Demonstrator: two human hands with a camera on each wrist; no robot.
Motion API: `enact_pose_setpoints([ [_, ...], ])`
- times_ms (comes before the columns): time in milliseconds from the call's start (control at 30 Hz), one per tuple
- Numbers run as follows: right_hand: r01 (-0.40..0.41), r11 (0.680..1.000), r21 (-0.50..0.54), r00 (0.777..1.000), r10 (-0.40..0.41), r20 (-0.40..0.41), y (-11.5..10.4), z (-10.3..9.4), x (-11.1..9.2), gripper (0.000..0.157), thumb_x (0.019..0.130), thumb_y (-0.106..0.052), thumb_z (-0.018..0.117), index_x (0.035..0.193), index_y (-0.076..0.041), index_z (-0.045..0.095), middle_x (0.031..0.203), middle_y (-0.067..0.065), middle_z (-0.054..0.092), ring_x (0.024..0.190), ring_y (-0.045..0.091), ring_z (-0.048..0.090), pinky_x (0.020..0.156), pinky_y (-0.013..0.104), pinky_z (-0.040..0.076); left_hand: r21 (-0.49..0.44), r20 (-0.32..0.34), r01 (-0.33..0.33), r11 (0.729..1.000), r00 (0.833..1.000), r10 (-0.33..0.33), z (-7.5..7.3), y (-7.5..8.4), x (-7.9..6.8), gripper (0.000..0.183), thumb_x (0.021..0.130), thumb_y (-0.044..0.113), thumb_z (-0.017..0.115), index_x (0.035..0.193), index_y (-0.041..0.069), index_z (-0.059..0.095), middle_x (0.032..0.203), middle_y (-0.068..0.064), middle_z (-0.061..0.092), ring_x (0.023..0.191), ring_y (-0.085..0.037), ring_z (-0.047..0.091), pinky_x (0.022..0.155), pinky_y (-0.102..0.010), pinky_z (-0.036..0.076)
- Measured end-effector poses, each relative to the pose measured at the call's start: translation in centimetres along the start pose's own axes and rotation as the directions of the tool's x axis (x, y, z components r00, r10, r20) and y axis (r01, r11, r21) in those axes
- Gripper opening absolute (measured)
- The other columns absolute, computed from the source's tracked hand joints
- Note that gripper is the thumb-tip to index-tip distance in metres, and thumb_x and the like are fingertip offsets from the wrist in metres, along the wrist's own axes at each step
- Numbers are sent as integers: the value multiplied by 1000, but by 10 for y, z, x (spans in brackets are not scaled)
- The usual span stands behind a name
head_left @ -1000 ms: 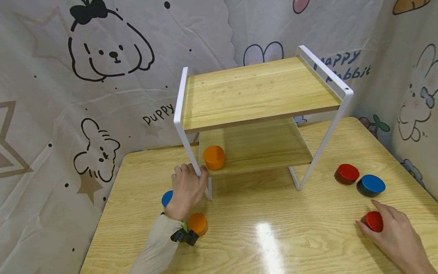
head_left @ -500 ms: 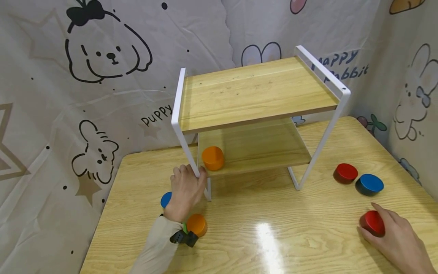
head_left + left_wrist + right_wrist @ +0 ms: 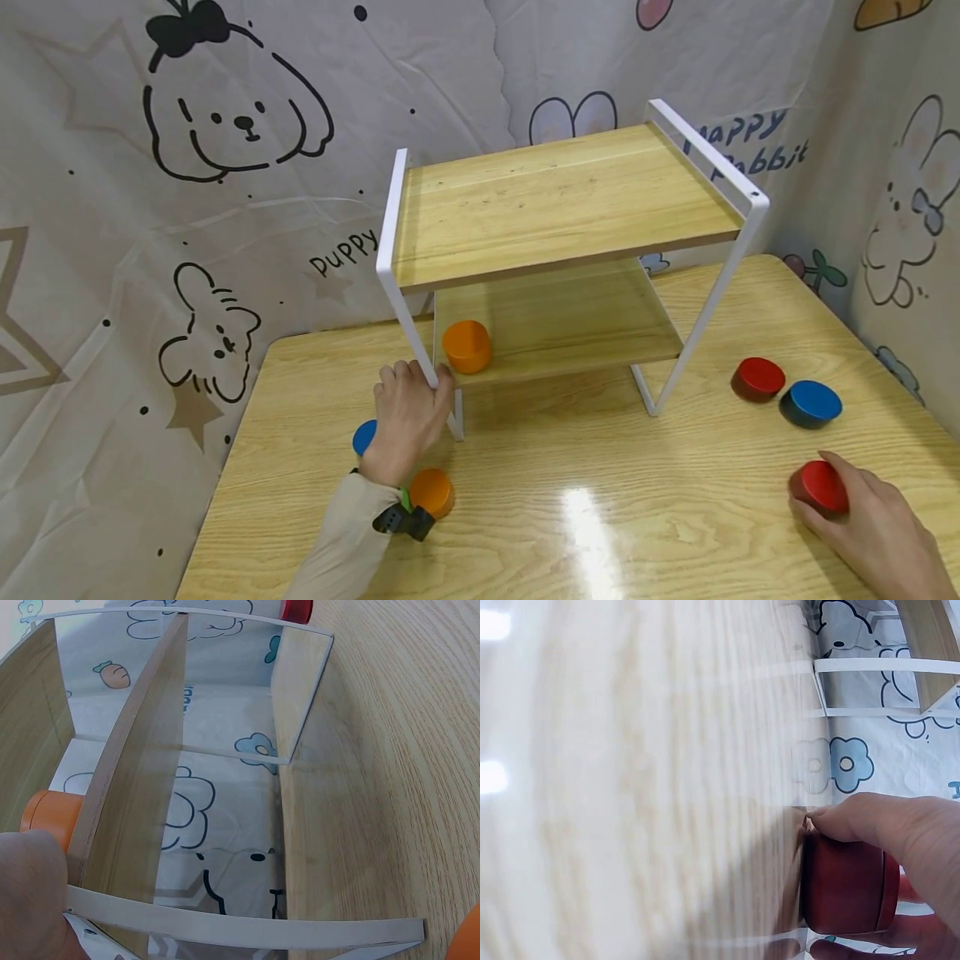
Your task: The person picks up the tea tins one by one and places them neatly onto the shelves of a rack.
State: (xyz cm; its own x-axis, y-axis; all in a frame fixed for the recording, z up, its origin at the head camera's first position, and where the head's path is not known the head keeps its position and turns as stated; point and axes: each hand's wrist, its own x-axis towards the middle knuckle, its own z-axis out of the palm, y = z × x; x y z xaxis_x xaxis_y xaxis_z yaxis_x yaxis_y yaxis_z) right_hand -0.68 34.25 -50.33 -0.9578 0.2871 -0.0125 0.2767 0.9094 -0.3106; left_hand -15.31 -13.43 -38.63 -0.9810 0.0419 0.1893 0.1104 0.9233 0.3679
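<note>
In the head view my left hand (image 3: pixel 407 417) grips the white front post (image 3: pixel 411 329) of a two-tier wooden shelf (image 3: pixel 566 208), at the height of its lower board. An orange round tin (image 3: pixel 467 347) sits on that board, close to the left thumb (image 3: pixel 34 877). On the table at the right, my right hand (image 3: pixel 873 517) holds a red round tin (image 3: pixel 817 487) by its sides. The right wrist view shows the thumb (image 3: pixel 847 819) against one side of this red tin (image 3: pixel 845 889) and fingers at the opposite side.
A second red tin (image 3: pixel 757 379) and a blue tin (image 3: pixel 812 404) stand behind the right hand. Near the left wrist are another orange tin (image 3: pixel 432 492) and a partly hidden blue tin (image 3: pixel 364 437). A printed cloth (image 3: pixel 300 208) hangs behind the wooden table (image 3: pixel 525 542).
My right thumb and fingers have drawn in around the red tin, uncovering more of its top. The left hand keeps its grip on the post, and the shelf stays in place.
</note>
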Motion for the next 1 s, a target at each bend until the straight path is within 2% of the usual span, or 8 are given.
enact_pose_setpoints([
  [333, 30, 1000, -9, 998, -30, -56, -15, -7, -3, 80, 74, -26, 81, 131, 14, 40, 106, 43, 47, 87, 54, 49, 68, 62, 48, -2, -29, -26, 1000, 999, 26, 0, 0, 0, 45, 99, 34, 36, 69, 4, 50, 70, -13, 41, 65, -31, 38, 60, -39, 32],
  [533, 58, 998, 5, 996, -57, -74, -25, -12, -2, 78, 76, -27, 81, 131, 14, 41, 107, 42, 47, 90, 56, 50, 69, 64, 47, 5, -32, -19, 1000, 999, 19, 0, 1, -1, 45, 98, 34, 36, 70, 4, 50, 70, -14, 41, 66, -32, 38, 61, -40, 34],
  [1000, 91, 995, 50, 994, -88, -69, -41, -16, 4, 75, 74, -25, 81, 126, 13, 43, 110, 42, 48, 92, 53, 51, 69, 61, 47, -4, -31, -16, 1000, 999, 16, 1, -1, 0, 46, 98, 35, 34, 69, 4, 49, 70, -13, 40, 66, -31, 37, 61, -39, 32],
])
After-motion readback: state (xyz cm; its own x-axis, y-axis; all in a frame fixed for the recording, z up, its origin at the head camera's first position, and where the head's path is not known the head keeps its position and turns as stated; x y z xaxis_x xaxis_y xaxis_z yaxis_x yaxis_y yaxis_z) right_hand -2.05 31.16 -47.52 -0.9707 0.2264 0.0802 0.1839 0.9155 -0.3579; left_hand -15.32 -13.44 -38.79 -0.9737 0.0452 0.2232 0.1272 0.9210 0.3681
